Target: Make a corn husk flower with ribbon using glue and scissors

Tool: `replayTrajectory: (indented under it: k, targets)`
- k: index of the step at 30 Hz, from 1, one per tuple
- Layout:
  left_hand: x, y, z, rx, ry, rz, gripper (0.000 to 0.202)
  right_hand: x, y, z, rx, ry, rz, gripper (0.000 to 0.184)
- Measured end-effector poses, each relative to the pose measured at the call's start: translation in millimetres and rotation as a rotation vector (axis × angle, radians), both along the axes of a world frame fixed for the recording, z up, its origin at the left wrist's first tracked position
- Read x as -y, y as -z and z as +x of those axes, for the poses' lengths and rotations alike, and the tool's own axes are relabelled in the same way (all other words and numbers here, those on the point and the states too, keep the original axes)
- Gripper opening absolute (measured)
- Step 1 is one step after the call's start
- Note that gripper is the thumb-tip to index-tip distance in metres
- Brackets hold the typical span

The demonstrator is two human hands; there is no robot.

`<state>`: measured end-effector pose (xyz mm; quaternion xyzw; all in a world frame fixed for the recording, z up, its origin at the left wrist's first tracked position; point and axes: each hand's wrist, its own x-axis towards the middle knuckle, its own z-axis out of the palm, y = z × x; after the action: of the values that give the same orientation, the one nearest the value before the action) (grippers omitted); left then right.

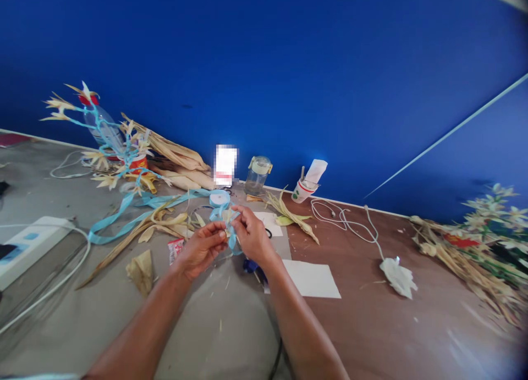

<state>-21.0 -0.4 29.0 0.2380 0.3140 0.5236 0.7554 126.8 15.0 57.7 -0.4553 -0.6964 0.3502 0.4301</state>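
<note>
Above the middle of the table, my left hand (pixel 203 249) is closed, its thumb and forefinger pinching a small pale corn husk piece (pixel 227 217). My right hand (pixel 252 236) meets it from the right with fingers pinched on a light blue ribbon (pixel 233 243), which wraps by the husk and hangs below the fingers. The exact grip is partly hidden behind the fingertips. Just beyond the hands lies a roll of blue ribbon (pixel 219 197). A long loop of ribbon and dried corn husks (pixel 173 220) spread to the left.
A branch of husk flowers (pixel 136 143) leans by a plastic bottle (pixel 103 128) at the back left. Behind stand a glass jar (pixel 257 176) and a paper cup (pixel 304 191). Also around are a power strip (pixel 35 242), white paper (pixel 311 279), a white cable (pixel 350 226) and husk bundles (pixel 466 264).
</note>
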Motion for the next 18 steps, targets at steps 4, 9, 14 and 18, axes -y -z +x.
replayTrajectory:
  k: [4,9,14,18]
  targets:
    - [-0.4,0.3,-0.5,0.008,-0.001,0.013,0.022,-0.9,-3.2,1.2,-0.090,-0.049,-0.080,0.034]
    - [0.2,0.6,0.9,-0.020,-0.061,0.042,0.025,-2.7,-3.0,0.3,-0.263,-0.120,-0.340,0.032]
    - [2.3,-1.0,3.4,-0.053,-0.066,0.096,0.025,-1.6,-3.6,-0.5,-0.437,-0.055,-0.480,0.020]
    - [2.5,-0.2,3.6,-0.034,-0.081,0.090,0.025,0.7,-8.2,-2.2,-0.580,-0.058,-0.566,0.026]
